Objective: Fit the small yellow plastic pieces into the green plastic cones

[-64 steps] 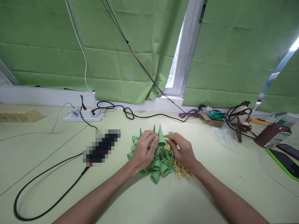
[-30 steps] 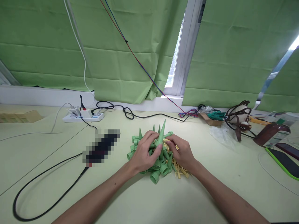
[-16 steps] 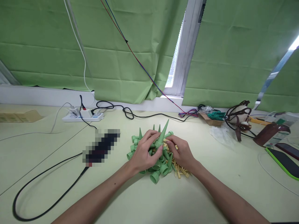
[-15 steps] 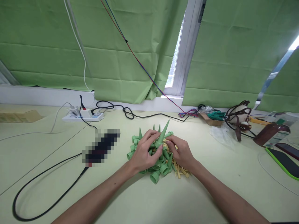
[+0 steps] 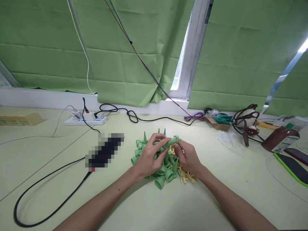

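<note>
A heap of green plastic cones point(image 5: 160, 171) lies mid-table, mixed with small yellow plastic pieces point(image 5: 186, 176). My left hand point(image 5: 149, 157) rests on the heap with its fingers closed round one green cone point(image 5: 171, 142), which lies tilted with its tip pointing right. My right hand point(image 5: 189, 157) sits just right of it, fingers pinched near the cone's tip. What the right fingers hold is too small to make out.
A blurred dark device point(image 5: 106, 151) with a black cable point(image 5: 45, 192) lies to the left. A white power strip point(image 5: 85, 120) sits at the back. Right side: clear plastic bag point(image 5: 227, 138), brown straps and headgear point(image 5: 247, 123), a green-edged phone point(image 5: 295, 166).
The green cone in my left hand has tipped from pointing up to lying almost level, tip to the right. My right hand has stayed close beside it.
</note>
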Demonstrator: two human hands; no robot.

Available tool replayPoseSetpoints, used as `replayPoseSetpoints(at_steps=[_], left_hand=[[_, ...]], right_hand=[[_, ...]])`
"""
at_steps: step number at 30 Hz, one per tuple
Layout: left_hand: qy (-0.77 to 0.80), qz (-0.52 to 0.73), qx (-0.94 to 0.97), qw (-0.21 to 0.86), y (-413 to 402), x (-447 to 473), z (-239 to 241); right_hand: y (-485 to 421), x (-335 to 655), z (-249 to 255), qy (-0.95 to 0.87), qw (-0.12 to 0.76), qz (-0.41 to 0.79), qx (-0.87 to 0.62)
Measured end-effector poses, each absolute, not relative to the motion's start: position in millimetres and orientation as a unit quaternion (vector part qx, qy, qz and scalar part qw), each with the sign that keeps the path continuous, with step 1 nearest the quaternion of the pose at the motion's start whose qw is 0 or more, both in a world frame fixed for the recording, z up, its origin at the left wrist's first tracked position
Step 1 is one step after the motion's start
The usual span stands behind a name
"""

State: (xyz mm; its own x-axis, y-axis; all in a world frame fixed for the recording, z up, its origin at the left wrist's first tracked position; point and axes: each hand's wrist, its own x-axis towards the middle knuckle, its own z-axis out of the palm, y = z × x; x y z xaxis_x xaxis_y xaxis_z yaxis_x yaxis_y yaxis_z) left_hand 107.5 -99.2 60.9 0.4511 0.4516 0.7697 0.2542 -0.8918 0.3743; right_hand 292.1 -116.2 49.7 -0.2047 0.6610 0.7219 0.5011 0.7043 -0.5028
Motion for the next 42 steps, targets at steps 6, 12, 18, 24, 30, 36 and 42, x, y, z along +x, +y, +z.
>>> replayPoseSetpoints(at_steps=[6, 12, 18, 24, 30, 36, 42], left_hand=[[0.201, 0.482, 0.848, 0.087, -94.6, 106.4, 56.2], [0.24, 0.481, 0.84, 0.075, -98.7, 108.0, 59.8], [0.291, 0.52, 0.799, 0.079, -100.4, 108.4, 63.2], [0.298, 0.47, 0.824, 0.104, -100.9, 107.2, 63.6], [0.307, 0.461, 0.822, 0.132, -103.4, 107.3, 67.2], [0.299, 0.46, 0.826, 0.13, -104.1, 107.7, 66.8], [0.291, 0.45, 0.836, 0.115, -105.3, 107.2, 67.1]], right_hand=[[-116.2, 291.4, 51.6, -0.772, 0.503, 0.095, -0.377], [-115.5, 289.3, 51.2, -0.755, 0.535, 0.066, -0.373], [-115.9, 288.5, 50.9, -0.741, 0.559, 0.031, -0.371], [-118.3, 287.1, 54.7, -0.752, 0.552, 0.017, -0.361], [-119.0, 286.8, 54.4, -0.755, 0.557, 0.036, -0.343], [-117.9, 287.0, 51.1, -0.753, 0.555, 0.058, -0.349], [-118.1, 287.5, 51.4, -0.749, 0.545, 0.076, -0.368]])
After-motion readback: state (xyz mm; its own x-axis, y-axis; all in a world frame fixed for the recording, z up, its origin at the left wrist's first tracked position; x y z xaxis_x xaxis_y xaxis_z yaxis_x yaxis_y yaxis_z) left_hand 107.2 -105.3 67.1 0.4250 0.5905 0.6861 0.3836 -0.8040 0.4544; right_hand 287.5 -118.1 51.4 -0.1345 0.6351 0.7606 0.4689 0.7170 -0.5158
